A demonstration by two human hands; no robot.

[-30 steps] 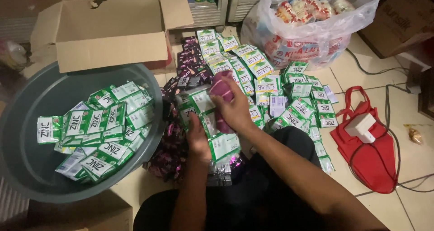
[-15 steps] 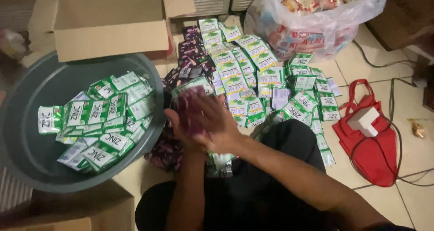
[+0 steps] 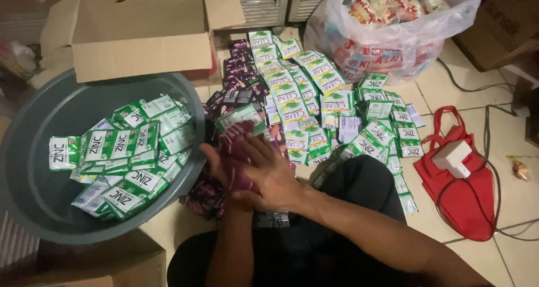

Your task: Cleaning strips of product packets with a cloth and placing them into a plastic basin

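Observation:
My right hand (image 3: pixel 273 173) lies over my left hand (image 3: pixel 215 162), and together they press a stack of dark purple sachets (image 3: pixel 234 152) with green-and-white sachets on top (image 3: pixel 240 116). The hands are just right of the grey basin's rim (image 3: pixel 197 155). The basin holds a heap of green-and-white sachets (image 3: pixel 126 152). On the floor beyond my hands lie rows of green sachets (image 3: pixel 303 96) and dark purple sachets (image 3: pixel 238 79). My left palm is mostly hidden under the stack and the right hand.
An open cardboard box (image 3: pixel 140 31) stands behind the basin. A clear plastic bag of packets (image 3: pixel 393 29) sits at the back right. A red bag (image 3: pixel 457 191) with a white charger (image 3: pixel 453 158) and cables lies on the tiled floor at right.
My right hand came down from holding a purple sachet above the pile and now rests over the left hand, pressing the stack together nearer the basin.

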